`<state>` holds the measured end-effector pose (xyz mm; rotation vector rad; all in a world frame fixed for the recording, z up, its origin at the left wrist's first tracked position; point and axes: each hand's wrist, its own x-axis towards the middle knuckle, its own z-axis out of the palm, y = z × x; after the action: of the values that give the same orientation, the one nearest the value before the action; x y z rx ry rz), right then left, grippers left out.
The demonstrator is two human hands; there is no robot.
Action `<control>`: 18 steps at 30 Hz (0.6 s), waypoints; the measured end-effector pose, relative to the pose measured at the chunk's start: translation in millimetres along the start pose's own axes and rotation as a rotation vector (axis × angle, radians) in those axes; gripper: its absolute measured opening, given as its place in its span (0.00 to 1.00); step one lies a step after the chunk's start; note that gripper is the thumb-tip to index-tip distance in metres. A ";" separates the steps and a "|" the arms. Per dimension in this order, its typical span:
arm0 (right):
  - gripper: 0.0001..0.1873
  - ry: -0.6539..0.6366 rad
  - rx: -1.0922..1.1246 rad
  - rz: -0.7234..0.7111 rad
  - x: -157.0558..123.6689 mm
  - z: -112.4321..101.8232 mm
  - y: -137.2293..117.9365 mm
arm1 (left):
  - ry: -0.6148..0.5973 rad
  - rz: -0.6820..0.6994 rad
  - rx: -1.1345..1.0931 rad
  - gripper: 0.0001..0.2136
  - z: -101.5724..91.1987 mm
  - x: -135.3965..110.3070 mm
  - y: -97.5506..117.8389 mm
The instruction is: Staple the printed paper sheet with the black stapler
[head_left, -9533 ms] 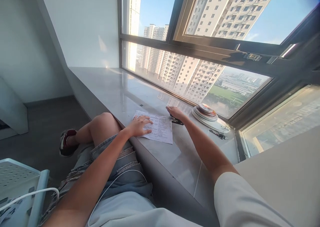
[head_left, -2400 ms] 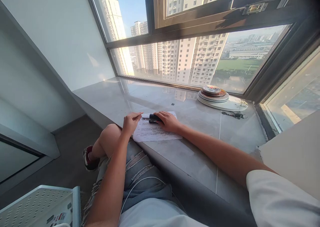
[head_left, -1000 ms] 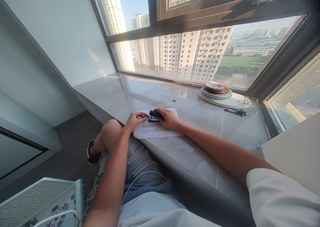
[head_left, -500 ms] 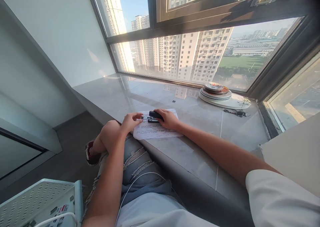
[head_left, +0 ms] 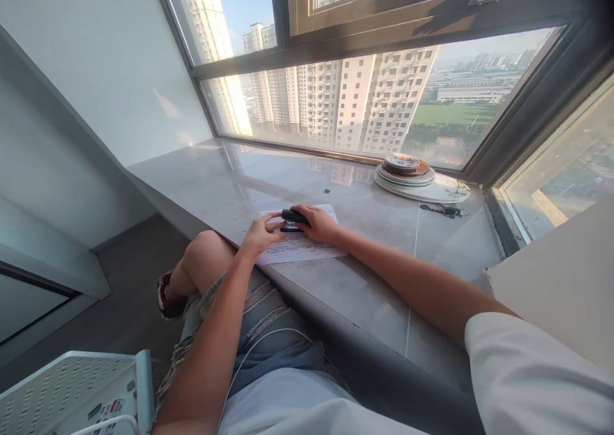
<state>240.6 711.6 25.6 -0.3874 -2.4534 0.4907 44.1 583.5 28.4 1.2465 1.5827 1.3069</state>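
A printed sheet of paper (head_left: 307, 249) lies on the grey stone windowsill (head_left: 230, 179). A small black stapler (head_left: 291, 217) rests on the sheet's far left part. My right hand (head_left: 319, 224) is wrapped over the stapler from the right. My left hand (head_left: 261, 235) lies on the paper's left edge, its fingertips touching the stapler's front end. My bent knee sits just below the sill edge.
A stack of plates (head_left: 405, 171) on a white round tray (head_left: 448, 193) stands at the sill's far right by the window. A bunch of keys (head_left: 444, 210) lies beside it. A white perforated rack (head_left: 71, 390) is at the lower left, on the floor side.
My left hand has come back from the paper's edge to the stapler's front. The right hand stays on the stapler. The camera has shifted slightly.
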 end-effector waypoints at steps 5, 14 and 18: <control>0.19 -0.013 0.005 0.016 1.8 -1.8 -4.1 | 0.160 0.147 0.211 0.17 -21.5 3.1 -4.8; 0.22 -0.323 0.158 0.144 -2.3 -60.0 53.0 | 0.612 0.087 0.733 0.15 -50.5 3.7 -29.4; 0.37 -0.226 0.443 0.259 -18.8 -75.5 93.5 | 0.611 0.117 0.785 0.16 -45.2 2.5 -31.6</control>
<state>316.0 806.8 32.8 -0.4831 -2.4202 1.2185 -6.1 573.0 7.8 1.4717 2.6663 1.2394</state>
